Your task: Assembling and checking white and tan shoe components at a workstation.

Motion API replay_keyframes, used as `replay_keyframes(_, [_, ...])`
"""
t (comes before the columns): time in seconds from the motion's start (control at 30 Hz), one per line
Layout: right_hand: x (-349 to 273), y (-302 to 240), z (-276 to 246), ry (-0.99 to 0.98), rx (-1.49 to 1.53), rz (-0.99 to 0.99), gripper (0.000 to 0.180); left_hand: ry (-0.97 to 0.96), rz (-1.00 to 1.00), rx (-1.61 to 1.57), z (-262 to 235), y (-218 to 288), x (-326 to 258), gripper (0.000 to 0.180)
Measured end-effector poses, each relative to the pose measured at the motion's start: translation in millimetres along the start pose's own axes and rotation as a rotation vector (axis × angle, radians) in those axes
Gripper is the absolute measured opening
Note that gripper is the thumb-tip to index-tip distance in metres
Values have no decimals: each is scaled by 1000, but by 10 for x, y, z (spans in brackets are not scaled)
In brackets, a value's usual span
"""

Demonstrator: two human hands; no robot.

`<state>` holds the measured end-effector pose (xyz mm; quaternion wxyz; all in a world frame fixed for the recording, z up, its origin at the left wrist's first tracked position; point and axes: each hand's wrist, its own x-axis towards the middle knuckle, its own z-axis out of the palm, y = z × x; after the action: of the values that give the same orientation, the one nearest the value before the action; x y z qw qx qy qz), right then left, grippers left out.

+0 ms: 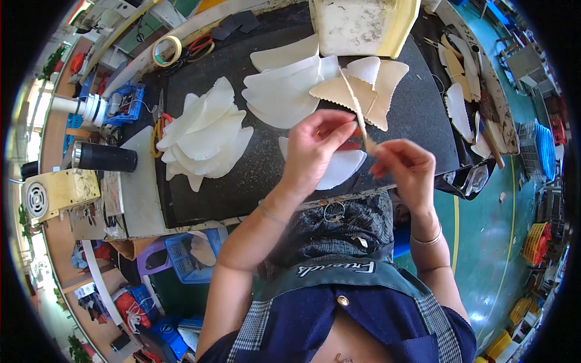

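Note:
Over the near part of the black table mat, my left hand (321,142) and my right hand (407,169) pinch a thin beige piece (356,100). It stands almost edge-on, so its outline is hard to make out. Right under my hands a white curved sheet piece (340,170) lies on the mat, partly covered by my left hand. Just beyond are beige pieces with zigzag edges (385,91), overlapping one another. To their left spreads a fanned stack of white curved pieces (281,94). Another heaped pile of white pieces (203,139) sits farther left.
Orange-handled scissors (158,134), a tape roll (167,51) and a black flask (104,156) are at the left. A stained white block (363,27) stands at the back. Along the right, a trough (469,78) holds offcuts and tools. A blue basket (190,257) sits below the table's edge.

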<state>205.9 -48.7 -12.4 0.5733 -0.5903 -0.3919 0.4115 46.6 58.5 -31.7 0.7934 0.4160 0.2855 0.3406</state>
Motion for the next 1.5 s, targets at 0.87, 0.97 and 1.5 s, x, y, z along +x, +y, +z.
replay_keyframes(0.87, [-389, -257, 73, -117, -193, -208, 11, -123, 665, 1047, 422, 426, -572, 18])
replay_keyframes(0.97, [-383, -330, 120, -145, -184, -244, 11, -208, 588, 914, 273, 382, -554, 17])
replay_keyframes(1.5, [-103, -194, -847, -618, -128, 198, 25, 259, 223, -64, -260, 525, -408, 14])
